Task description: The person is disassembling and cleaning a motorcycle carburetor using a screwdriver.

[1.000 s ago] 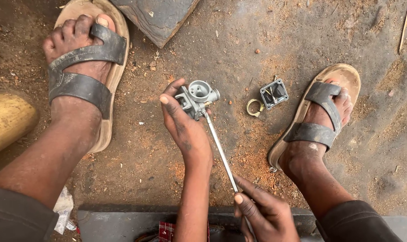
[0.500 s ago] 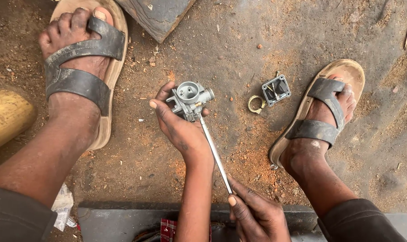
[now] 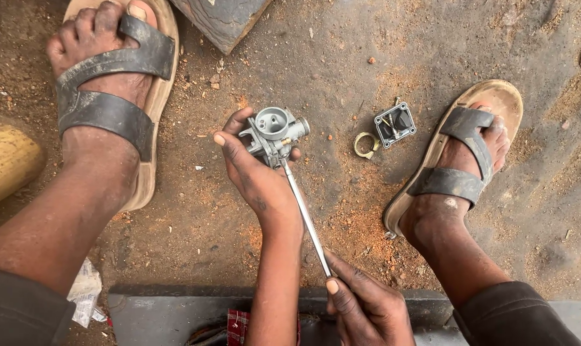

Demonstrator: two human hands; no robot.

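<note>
Metal carburetor [image 3: 274, 131] gripped by left hand [image 3: 258, 176]; right hand [image 3: 367, 307], partly cropped, clasps screwdriver [image 3: 306, 218].

Between the sandalled feet, the carburetor [image 3: 274, 131] sits left of a ring clamp [image 3: 365, 145] and small metal cover [image 3: 395, 124] on the ground [image 3: 341, 57].

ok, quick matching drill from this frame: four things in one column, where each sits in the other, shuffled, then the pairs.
Things:
1. carburetor body
2. screwdriver
3. brass ring
4. square metal cover

Places:
A. on the ground, touching the cover's left side
B. held in the left hand
C. on the ground beside the right sandal
D. gripped by the right hand, tip at the carburetor

Pairs: 1-B, 2-D, 3-A, 4-C
</note>
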